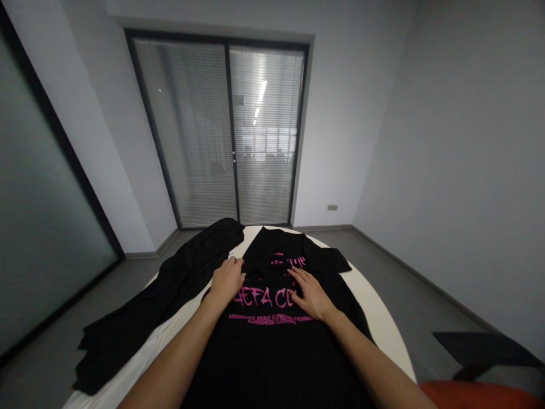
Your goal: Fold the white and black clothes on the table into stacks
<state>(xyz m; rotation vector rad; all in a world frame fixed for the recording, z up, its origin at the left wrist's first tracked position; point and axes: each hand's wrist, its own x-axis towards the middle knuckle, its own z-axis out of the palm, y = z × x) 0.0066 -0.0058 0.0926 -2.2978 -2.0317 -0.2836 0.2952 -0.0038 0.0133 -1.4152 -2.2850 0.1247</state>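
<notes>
A black T-shirt (pixel 272 352) with pink lettering is spread across the table, its neck end pointing away from me and one short sleeve out to the right. Crosswise folds or wrinkles break up the print near my hands. Resting on the shirt's left edge, beside the lettering, my left hand (pixel 229 279) is palm down with its fingers extended. My right hand (pixel 313 295) lies flat over the right part of the print, fingers and thumb apart, covering some letters. Neither hand visibly grips the cloth.
More black clothing (pixel 170 284) lies heaped along the left of the round white table (pixel 389 324), with white cloth (pixel 136 360) near its lower end. An orange-red chair seat (pixel 477 394) is at the lower right. Glazed doors with blinds (pixel 196 142) stand beyond.
</notes>
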